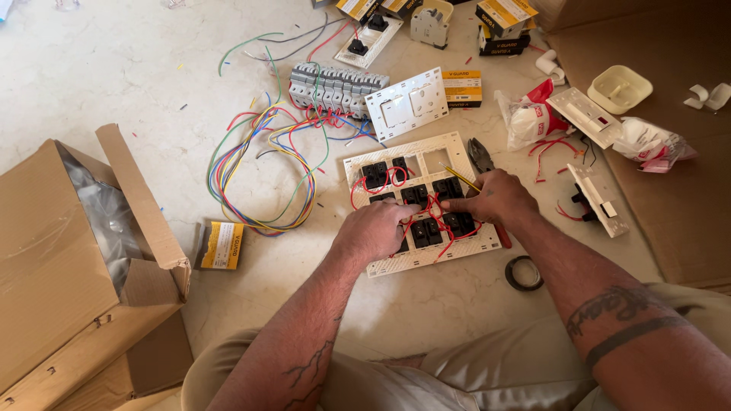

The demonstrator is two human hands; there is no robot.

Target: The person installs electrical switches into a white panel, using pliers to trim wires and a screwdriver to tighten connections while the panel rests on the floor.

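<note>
while the left hand (375,228) presses fingers closed on the white switch plate (423,202) and its red wires (434,207), the right hand (493,199) beside it grips a yellow-handled screwdriver (461,180).

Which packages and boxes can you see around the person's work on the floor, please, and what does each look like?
Large cardboard box: far left, brown, flaps open.
Small carton: beside that box, yellow and black, flat.
Second small carton: by the white switch plate, yellow and black.
Carton cluster: top edge, yellow and black.
Two plastic bags: right, white and red, crumpled.
No screens or signs.
</note>
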